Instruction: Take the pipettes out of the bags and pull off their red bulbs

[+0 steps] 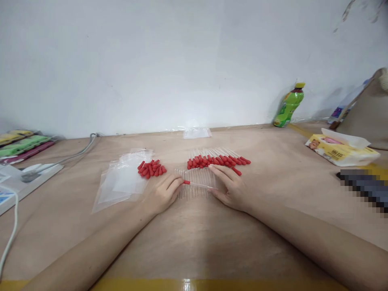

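Observation:
My left hand [166, 191] is closed, its fingertips pinching the red rubber bulb [186, 182] of a glass dropper. The dropper's thin clear tube [200, 185] points right, its far end by my right thumb. My right hand [230, 186] is open, thumb and fingers apart around that end; whether the thumb touches the tube I cannot tell. Beneath both hands lies a row of bare glass tubes [194, 193]. Just behind, droppers with red bulbs [212, 161] lie side by side, tubes pointing away. Loose red bulbs [152, 168] are heaped left, beyond my left hand.
Clear zip bags [121, 186] lie under and beside the loose bulbs. Another bag [197, 133] is by the wall. A power strip [33, 178] with cables is far left, near coloured packs [27, 145]. At right are a green bottle [289, 106] and a tissue pack [342, 150].

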{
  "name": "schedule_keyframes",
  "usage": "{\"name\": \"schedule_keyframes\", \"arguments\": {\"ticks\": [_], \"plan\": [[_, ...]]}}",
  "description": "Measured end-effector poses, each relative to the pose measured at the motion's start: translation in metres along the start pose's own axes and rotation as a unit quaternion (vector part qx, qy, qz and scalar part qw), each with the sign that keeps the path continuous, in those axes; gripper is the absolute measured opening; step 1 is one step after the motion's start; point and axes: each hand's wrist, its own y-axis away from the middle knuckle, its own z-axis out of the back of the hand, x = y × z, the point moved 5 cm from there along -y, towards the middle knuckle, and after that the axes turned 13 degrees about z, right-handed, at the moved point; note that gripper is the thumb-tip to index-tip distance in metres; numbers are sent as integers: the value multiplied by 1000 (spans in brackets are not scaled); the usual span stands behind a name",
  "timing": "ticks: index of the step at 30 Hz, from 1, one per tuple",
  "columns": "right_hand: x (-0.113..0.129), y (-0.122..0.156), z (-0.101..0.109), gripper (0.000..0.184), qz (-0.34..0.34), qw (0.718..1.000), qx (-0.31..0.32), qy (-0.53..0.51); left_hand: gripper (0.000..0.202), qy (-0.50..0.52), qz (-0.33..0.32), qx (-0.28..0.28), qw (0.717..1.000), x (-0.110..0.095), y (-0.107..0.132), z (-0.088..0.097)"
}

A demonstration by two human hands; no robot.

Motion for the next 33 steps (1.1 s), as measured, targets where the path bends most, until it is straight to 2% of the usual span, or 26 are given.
{"name": "schedule_keyframes", "arguments": {"ticks": [5,11,14,17,21,28,33], "plan": [[8,-9,-6,44,46,999,7,-1,9,18,-39,-32,999,-9,-5,5],[16,-19,-12,20,63,998,17,-12,11,51,-45,-30,997,-10,-2,4],[16,-17,-15,18,70,997,6,-18,22,67,-9,-17,998,-11,-8,3],[15,-15,-17,17,84,996,-3,-23,32,68,-16,8,998,-17,-13,-1],[13,-13,-19,20,83,996,1,-40,19,81,-41,-4,996,-21,-13,-6],[15,-13,-26,19,85,994,-6,-66,15,87,-69,-18,994,-25,-13,-5],[21,-16,-21,16,102,992,5,-68,13,75,-90,-17,993,-29,-13,-2]]}}
